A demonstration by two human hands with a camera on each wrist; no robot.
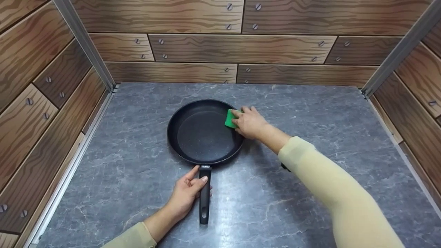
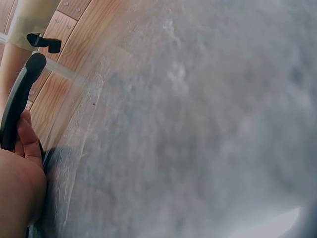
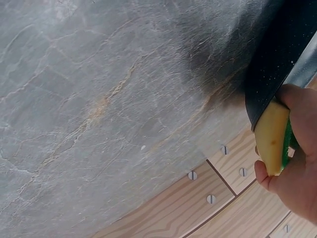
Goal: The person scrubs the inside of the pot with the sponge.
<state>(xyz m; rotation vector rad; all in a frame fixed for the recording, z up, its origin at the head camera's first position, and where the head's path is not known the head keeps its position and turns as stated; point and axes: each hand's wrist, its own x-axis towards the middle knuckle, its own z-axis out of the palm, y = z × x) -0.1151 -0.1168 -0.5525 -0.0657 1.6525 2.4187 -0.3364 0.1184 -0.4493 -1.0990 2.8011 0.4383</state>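
A black frying pan (image 1: 203, 137) lies on the grey marbled table, its handle (image 1: 204, 203) pointing toward me. My left hand (image 1: 185, 193) grips that handle near the pan, thumb on top and fingers underneath. In the left wrist view, the handle (image 2: 22, 99) rises past the fingers of that hand. At the pan's right side, my right hand (image 1: 253, 123) holds a sponge (image 1: 229, 119) with its green face up against the inner wall. The right wrist view shows the sponge's yellow side (image 3: 271, 136) between thumb and fingers, right at the pan's rim (image 3: 253, 111).
The marbled tabletop (image 1: 131, 137) surrounds the pan. Wood-patterned panels (image 1: 241, 48) stand at the back and on both sides. Metal posts (image 1: 86, 44) mark the back corners. A small black clip (image 2: 44, 42) shows at the right sleeve.
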